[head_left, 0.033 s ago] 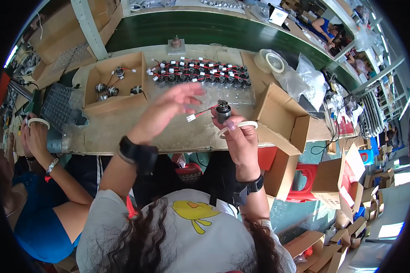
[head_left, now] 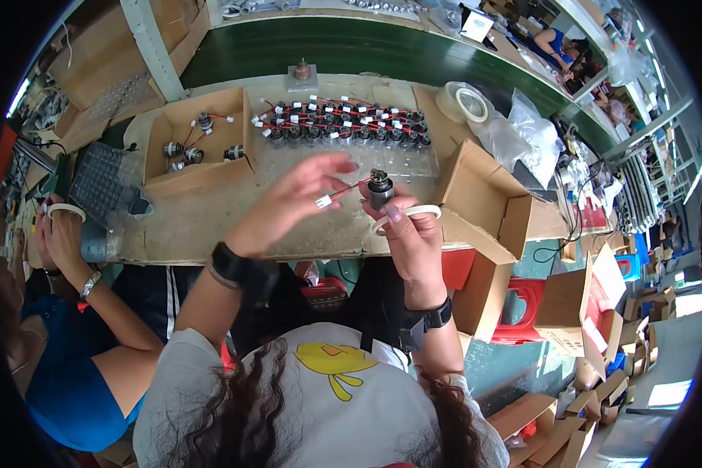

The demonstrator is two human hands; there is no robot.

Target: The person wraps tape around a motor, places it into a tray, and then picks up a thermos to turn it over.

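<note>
Between the fingers of my right hand (head_left: 410,230) is a small dark cylindrical motor (head_left: 380,192), held upright above the table's near edge. Red and black wires run leftward from its top to a white connector plug (head_left: 324,201). A thin cream ring like a narrow tape roll (head_left: 423,210) also hangs about that hand's fingers. My left hand (head_left: 300,195) hovers beside the plug, fingers apart and slightly blurred, and I see nothing held in it. Behind, rows of similar wired motors (head_left: 343,125) stand on a clear plastic tray (head_left: 347,164).
An open cardboard box (head_left: 161,175) with several motors lies left; another open box (head_left: 476,187) tilts at the right edge. Farther right are a wide tape roll (head_left: 471,104) and plastic bags (head_left: 530,132). At left, a co-worker's hand (head_left: 61,234) holds a similar ring.
My left hand has shifted a little right and toward me, closer to the plug. The right hand with the motor has barely moved.
</note>
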